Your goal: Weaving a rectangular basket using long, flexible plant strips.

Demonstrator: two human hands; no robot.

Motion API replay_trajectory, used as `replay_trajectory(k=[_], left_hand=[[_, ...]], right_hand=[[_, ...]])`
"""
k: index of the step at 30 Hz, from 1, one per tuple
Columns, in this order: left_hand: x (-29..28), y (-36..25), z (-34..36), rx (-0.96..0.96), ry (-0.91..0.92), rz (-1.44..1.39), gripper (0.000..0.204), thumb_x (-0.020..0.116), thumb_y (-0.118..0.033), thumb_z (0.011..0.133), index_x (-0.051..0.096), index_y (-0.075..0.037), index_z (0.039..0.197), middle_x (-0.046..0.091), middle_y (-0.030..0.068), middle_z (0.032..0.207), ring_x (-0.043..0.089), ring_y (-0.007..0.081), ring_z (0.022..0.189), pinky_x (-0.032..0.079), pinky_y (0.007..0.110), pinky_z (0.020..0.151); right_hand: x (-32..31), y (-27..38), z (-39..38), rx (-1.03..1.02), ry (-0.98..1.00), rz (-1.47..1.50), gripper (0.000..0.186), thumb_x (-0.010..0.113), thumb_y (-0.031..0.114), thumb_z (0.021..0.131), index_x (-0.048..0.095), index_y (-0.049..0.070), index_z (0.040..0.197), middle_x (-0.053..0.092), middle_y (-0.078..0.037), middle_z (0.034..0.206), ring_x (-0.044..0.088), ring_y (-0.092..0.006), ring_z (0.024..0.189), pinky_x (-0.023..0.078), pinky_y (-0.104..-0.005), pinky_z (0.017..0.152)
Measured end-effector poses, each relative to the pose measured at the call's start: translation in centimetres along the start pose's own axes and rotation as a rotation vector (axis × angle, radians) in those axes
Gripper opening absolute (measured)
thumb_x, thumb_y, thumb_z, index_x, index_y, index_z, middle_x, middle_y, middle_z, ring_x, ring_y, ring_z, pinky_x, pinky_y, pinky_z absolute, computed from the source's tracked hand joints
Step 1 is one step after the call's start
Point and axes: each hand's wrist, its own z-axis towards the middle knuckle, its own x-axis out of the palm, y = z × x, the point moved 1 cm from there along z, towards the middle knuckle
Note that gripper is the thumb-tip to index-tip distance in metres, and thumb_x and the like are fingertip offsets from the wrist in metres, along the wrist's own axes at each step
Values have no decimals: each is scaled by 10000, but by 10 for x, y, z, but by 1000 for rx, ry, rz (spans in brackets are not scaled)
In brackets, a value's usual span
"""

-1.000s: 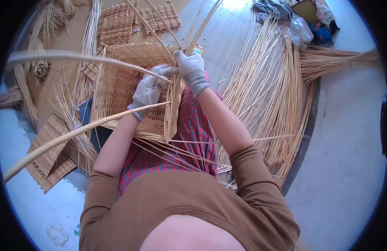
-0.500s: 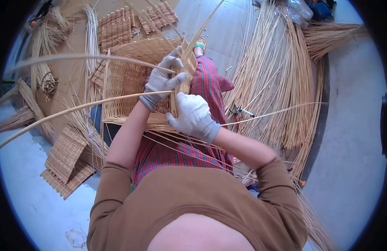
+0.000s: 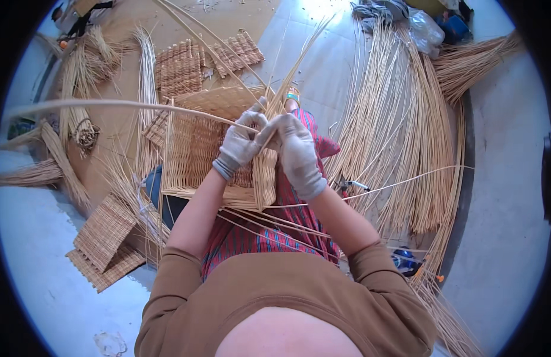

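A square-cornered wicker basket (image 3: 195, 140) rests at my lap, its open side up, with a thick braided rim (image 3: 265, 178) along its right edge. My left hand (image 3: 240, 143), in a pale grey glove, is closed at that rim, thumb and forefinger pinching a long wicker strand (image 3: 138, 105) that sweeps off to the left. Beside it my right hand (image 3: 299, 156), gloved too, pinches wicker strands (image 3: 292, 80) where they fan upward from the rim. The fingertips of both hands nearly meet, partly hiding what lies between them.
Long loose wicker rods (image 3: 400, 137) spread over the floor on the right, with pliers (image 3: 346, 184) near their left side. Woven mats (image 3: 106, 232) lie at lower left, and more woven pieces (image 3: 179, 65) beyond the basket. Bundled strands (image 3: 85, 128) lie at far left.
My right hand has moved away from me along the rim, up to the left hand. The lower of two strands sweeping left no longer shows there. The view has shifted slightly.
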Motion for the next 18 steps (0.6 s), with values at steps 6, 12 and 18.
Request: replay_trajectory(k=[6, 12, 18], left_hand=[[1, -12, -8, -280, 253, -340, 633, 552, -143, 997, 358, -63, 1595, 654, 0, 1172, 647, 91, 980, 565, 268, 891], [-7, 29, -28, -240, 307, -571, 328, 535, -5, 969, 709, 11, 1247, 409, 17, 1620, 656, 98, 1112, 551, 183, 791], [0, 22, -11, -38, 313, -410, 493, 518, -337, 1020, 646, 50, 1296, 533, 131, 1497, 638, 192, 1153, 522, 315, 977]], right_hand=[[16, -44, -25, -328, 360, -620, 224, 517, 187, 1082, 676, 57, 1169, 685, -47, 1127, 677, -178, 997, 577, -349, 871], [3, -87, -11, -273, 664, -1104, 355, 652, 134, 933, 670, 108, 1287, 707, -155, 1158, 714, -277, 1007, 589, -405, 809], [23, 10, -28, -716, 187, -1316, 237, 778, 238, 870, 718, 130, 1071, 732, -109, 918, 731, -314, 792, 574, -398, 693]])
